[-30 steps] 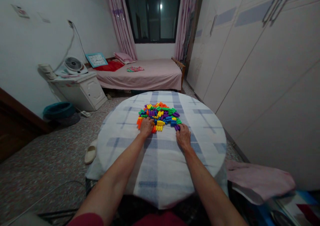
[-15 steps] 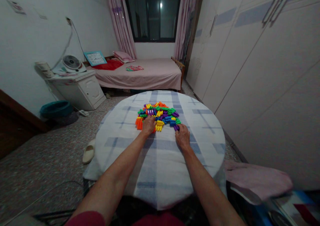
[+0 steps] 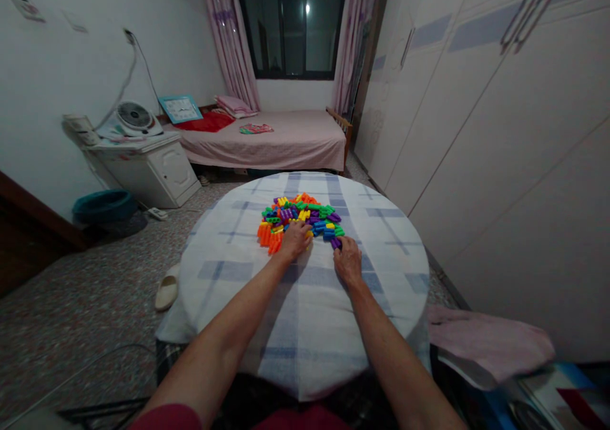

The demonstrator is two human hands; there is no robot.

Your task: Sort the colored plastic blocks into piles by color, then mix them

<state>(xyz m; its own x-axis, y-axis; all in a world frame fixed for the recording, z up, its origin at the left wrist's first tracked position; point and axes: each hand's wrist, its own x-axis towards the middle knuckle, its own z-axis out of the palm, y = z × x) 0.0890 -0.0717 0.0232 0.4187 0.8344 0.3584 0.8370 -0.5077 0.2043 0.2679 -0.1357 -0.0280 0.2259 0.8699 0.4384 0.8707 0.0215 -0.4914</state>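
Roughly, long axis of block pile (image 3: 305, 214) runs left-right.

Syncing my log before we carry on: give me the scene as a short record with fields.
pieces: one pile of orange, yellow, green, blue and purple
left hand: over yellow pieces on the pile's near side; grip hidden
right hand: at a purple piece, pile's near right
surface: white-and-blue cloth
beyond: pink-covered bed

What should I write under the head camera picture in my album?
Left hand over a heap of colourful blocks, right hand at a purple one, on a blue-and-white tablecloth.
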